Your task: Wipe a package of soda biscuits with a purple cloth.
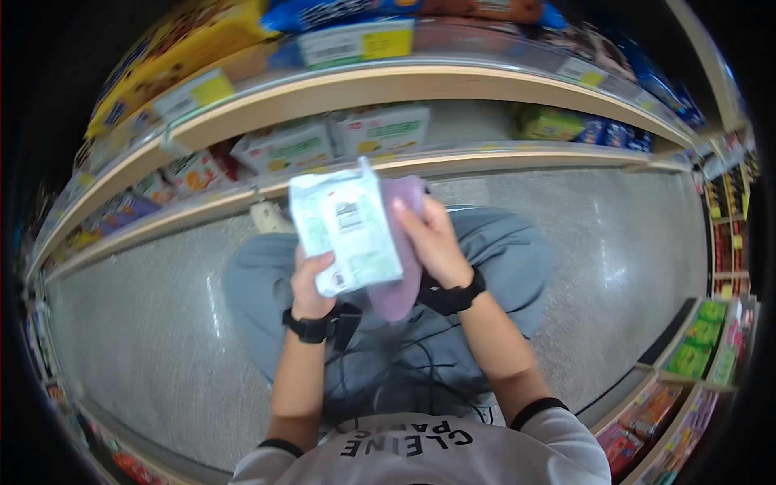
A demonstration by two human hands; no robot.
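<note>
In my left hand (311, 283) is a pale white-and-green packet (347, 230), with the thumb on its front and a barcode showing. My right hand (435, 242) grips a purple cloth (396, 299), its fingers closed over the upper part. The cloth lies against the packet's right side and partly behind it. Both are held up over my bent legs, in front of the low shelf. Black straps circle both wrists.
A wooden shelf (453, 81) curves across ahead, with a yellow snack bag (178, 56) on top. White boxes (384, 129) and a green package (550, 124) stand on the lower level. Green packs (699, 335) fill a rack at right. Grey floor (162, 323) surrounds me.
</note>
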